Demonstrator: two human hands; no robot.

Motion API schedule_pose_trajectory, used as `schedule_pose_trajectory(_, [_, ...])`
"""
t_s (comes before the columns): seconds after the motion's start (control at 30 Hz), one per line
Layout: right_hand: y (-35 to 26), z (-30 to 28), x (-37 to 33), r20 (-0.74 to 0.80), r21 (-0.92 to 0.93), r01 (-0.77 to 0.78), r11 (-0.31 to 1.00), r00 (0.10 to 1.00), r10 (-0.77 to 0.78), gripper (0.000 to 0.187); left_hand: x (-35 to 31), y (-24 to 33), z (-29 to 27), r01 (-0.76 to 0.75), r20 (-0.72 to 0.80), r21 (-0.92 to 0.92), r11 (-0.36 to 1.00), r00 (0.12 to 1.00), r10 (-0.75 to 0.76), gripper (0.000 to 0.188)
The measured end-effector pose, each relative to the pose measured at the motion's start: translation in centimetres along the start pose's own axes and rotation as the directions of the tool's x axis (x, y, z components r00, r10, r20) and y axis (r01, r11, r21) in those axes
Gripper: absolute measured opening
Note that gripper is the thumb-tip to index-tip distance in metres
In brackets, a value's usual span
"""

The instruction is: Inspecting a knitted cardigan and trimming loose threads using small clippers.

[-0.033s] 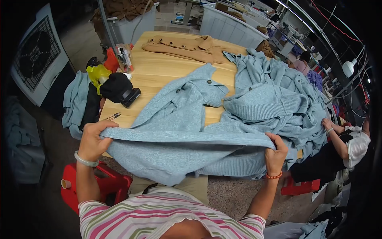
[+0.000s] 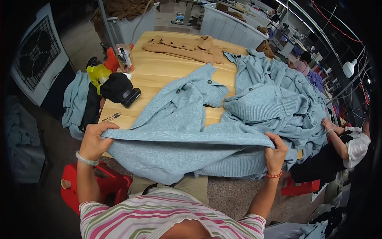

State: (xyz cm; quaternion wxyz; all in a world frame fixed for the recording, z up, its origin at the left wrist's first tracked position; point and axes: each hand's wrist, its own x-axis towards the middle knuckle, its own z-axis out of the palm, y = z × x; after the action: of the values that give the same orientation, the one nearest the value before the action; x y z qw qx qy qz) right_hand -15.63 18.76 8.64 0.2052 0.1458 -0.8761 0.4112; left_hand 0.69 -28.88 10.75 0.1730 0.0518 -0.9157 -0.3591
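A light blue knitted cardigan point(image 2: 159, 153) with dark buttons is stretched across the table's near edge. Its long straight band runs taut between my hands, and the lower part droops toward my lap. My left hand point(image 2: 95, 139) is closed on one end of the band, thumb on the near side. At the other end, my right hand point(image 2: 275, 153) pinches the band the same way. The collar and button part lie flat on the table beyond. Thread snips point(image 2: 112, 117) rest on the wood just past my left hand.
A heap of light blue knitwear point(image 2: 274, 91) covers the table's right side. A folded brown cardigan point(image 2: 183, 47) lies at the far edge of the table point(image 2: 149, 69). A black cap point(image 2: 117, 87) sits left; a red stool point(image 2: 71, 187) stands below. A co-worker's hand point(image 2: 327, 124) touches the heap.
The hanging lower edge of the cardigan has risen very slightly. Both hands keep their hold in nearly the same place.
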Motion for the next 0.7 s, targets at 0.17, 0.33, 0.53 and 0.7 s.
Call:
schedule_pose_trajectory(0.17, [3.1,-0.1,1.3,0.035,0.018,-0.086,0.996,0.996,0.085,0.022,-0.4,-3.6,0.4,0.122,0.141,-0.026,0.992,0.983,-0.117,0.026])
schedule_pose_trajectory(0.33, [6.2,0.7,1.6,0.057,0.090,-0.190,0.978,0.981,0.185,0.012,0.6,-4.7,1.4,0.238,0.223,-0.052,0.970,0.950,-0.221,0.025])
schedule_pose_trajectory(0.53, [7.4,1.2,1.0,0.212,0.416,-0.327,0.849,0.942,0.259,0.008,2.0,-5.1,3.1,0.309,0.367,0.042,0.950,0.880,-0.302,0.024])
schedule_pose_trajectory(0.7, [7.7,0.4,1.0,0.302,0.344,-0.352,0.871,0.919,0.252,0.005,2.3,-5.9,4.0,0.220,0.423,-0.090,0.971,0.891,-0.162,0.028])
